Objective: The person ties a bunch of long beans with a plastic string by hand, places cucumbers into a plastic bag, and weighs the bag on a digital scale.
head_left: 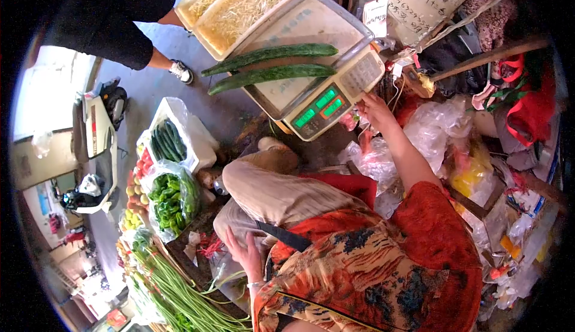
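Note:
Two long green cucumbers (272,79) lie side by side on the metal pan (281,29) of an electronic scale, their ends overhanging its edge. Green digits glow on the scale's display (318,109). At the edge of the keypad (361,74) is my right hand (376,111), its fingers reaching onto the scale and holding nothing I can see. My left hand (247,259) hovers by my knee, fingers spread, with nothing in it. Below that hand are long green beans (179,281).
Bean sprouts fill a white tub (254,11) beyond the scale. A foam box of cucumbers (168,140) and a bag of green peppers (172,200) stand to the left. Plastic bags (431,128) heap up at right. Another person's leg (159,59) and a parked scooter (99,146) are farther off.

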`<action>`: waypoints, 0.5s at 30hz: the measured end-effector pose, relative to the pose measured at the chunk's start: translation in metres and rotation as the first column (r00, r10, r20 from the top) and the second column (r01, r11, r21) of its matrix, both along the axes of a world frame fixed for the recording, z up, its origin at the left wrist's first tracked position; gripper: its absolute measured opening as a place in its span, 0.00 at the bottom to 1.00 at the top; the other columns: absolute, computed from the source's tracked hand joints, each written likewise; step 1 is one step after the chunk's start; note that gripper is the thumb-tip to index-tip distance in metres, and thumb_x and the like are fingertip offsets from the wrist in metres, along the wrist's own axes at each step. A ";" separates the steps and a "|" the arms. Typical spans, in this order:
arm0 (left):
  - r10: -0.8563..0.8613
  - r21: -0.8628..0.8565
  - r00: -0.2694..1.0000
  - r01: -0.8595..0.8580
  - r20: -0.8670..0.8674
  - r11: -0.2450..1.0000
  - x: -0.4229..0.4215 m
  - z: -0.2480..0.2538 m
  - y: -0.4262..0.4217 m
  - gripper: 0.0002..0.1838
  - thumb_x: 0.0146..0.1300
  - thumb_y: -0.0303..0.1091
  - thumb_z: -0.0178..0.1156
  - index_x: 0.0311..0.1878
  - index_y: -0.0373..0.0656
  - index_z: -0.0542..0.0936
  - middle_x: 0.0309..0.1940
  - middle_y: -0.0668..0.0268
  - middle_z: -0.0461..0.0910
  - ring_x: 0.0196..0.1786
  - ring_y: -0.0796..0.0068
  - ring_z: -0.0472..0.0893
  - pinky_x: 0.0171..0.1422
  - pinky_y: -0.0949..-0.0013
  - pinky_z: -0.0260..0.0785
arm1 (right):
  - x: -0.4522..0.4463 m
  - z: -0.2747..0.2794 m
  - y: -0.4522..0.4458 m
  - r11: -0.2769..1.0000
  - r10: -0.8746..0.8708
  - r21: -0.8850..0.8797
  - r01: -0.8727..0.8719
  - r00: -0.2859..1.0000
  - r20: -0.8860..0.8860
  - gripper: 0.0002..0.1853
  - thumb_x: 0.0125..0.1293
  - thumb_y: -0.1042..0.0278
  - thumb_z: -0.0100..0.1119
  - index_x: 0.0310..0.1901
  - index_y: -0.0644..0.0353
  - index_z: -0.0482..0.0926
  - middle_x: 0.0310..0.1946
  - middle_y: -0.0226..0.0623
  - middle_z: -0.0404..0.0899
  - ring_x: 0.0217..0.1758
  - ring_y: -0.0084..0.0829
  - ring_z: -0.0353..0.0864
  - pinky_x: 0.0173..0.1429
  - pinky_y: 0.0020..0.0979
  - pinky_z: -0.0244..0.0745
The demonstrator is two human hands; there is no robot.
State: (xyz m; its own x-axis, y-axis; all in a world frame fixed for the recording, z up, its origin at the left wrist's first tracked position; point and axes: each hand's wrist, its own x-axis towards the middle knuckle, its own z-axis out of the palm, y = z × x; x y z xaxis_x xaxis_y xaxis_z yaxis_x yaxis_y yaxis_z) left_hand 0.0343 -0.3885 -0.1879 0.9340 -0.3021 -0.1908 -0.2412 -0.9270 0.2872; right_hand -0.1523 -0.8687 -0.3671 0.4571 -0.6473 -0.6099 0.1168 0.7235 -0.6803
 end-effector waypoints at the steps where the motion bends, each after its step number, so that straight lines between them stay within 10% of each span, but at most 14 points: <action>1: -0.068 -0.081 0.998 0.069 0.015 0.994 0.004 0.009 -0.026 0.37 0.59 0.35 0.65 0.71 0.45 0.62 0.70 0.49 0.59 0.69 0.47 0.62 0.70 0.53 0.56 | -0.003 -0.003 0.004 0.998 0.031 0.057 -0.037 0.994 0.109 0.15 0.66 0.52 0.62 0.47 0.51 0.77 0.37 0.23 0.78 0.35 0.20 0.77 0.40 0.25 0.71; 4: -0.320 -0.201 0.947 0.315 0.008 0.928 0.018 0.032 -0.104 0.31 0.60 0.32 0.64 0.67 0.42 0.68 0.67 0.52 0.66 0.68 0.52 0.65 0.68 0.55 0.60 | -0.009 -0.035 0.018 0.994 0.086 0.057 -0.096 0.983 0.162 0.18 0.67 0.52 0.59 0.51 0.55 0.76 0.37 0.26 0.79 0.34 0.21 0.77 0.33 0.25 0.73; 6: -0.475 -0.264 0.880 0.461 0.010 0.847 0.029 0.004 -0.130 0.27 0.60 0.33 0.60 0.63 0.42 0.72 0.65 0.55 0.68 0.70 0.54 0.64 0.75 0.53 0.45 | -0.015 -0.122 0.017 0.917 0.171 0.357 -0.177 0.984 0.051 0.17 0.69 0.59 0.54 0.56 0.55 0.75 0.40 0.28 0.80 0.32 0.21 0.77 0.31 0.25 0.75; 9: -0.645 -0.092 0.761 0.649 0.073 0.755 0.041 -0.008 -0.169 0.23 0.59 0.37 0.57 0.59 0.46 0.76 0.62 0.60 0.71 0.70 0.57 0.64 0.76 0.48 0.35 | 0.018 -0.131 0.040 0.854 0.457 0.073 -0.514 0.677 -0.576 0.18 0.71 0.61 0.50 0.59 0.58 0.72 0.43 0.34 0.79 0.36 0.25 0.78 0.38 0.27 0.78; 15: -0.697 -0.099 0.716 0.691 -0.045 0.716 0.060 -0.009 -0.183 0.24 0.52 0.45 0.56 0.53 0.50 0.79 0.59 0.67 0.75 0.69 0.61 0.65 0.76 0.44 0.30 | 0.058 -0.184 0.035 0.711 0.411 0.106 -0.695 0.289 -0.865 0.16 0.70 0.63 0.51 0.56 0.58 0.73 0.41 0.34 0.79 0.36 0.26 0.78 0.39 0.28 0.77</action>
State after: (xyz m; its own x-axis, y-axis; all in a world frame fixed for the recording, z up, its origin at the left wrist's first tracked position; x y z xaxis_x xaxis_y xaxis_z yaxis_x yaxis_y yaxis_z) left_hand 0.0944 -0.5715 -0.1973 0.4404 -0.8748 -0.2018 -0.7840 -0.4842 0.3885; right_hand -0.0945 -0.8338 -0.5513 0.1802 -0.6207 -0.7631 -0.9171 0.1744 -0.3585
